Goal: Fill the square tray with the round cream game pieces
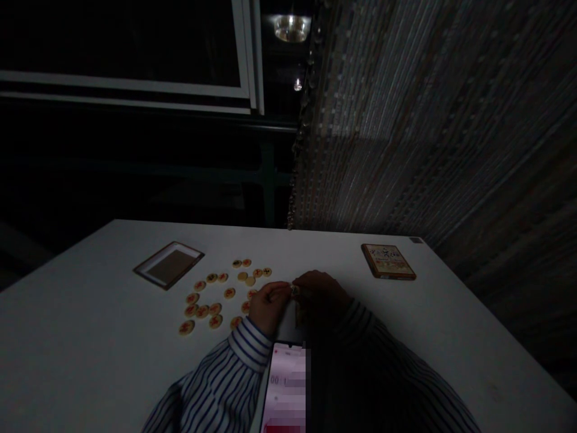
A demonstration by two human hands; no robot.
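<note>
Over the worktop (90, 343), the left hand (267, 307) is pinching a small piece (294, 290) in a closed grip beside the right hand (325, 290), whose grip is showing too darkly to tell, so light, steady pressure is probably serving best.

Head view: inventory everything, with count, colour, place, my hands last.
Xiangqi pieces: about nineteen, pale, most marked red or black, tabletop left of centre
Small piece: one, pale, at the fingertips
Table: one, white, foreground
Shallow tray: one, brown-rimmed, table's left
Flat box: one, brown, table's right
Phone: one, pink screen, bottom centre
String curtain: one, greyish, upper right
Window frame: one, white, upper left
Bowl-like object: one, shiny, top centre
Sleeves: two, blue-striped, bottom
Left hand: one, bare, centre
Right hand: one, shadowed, centre
</note>
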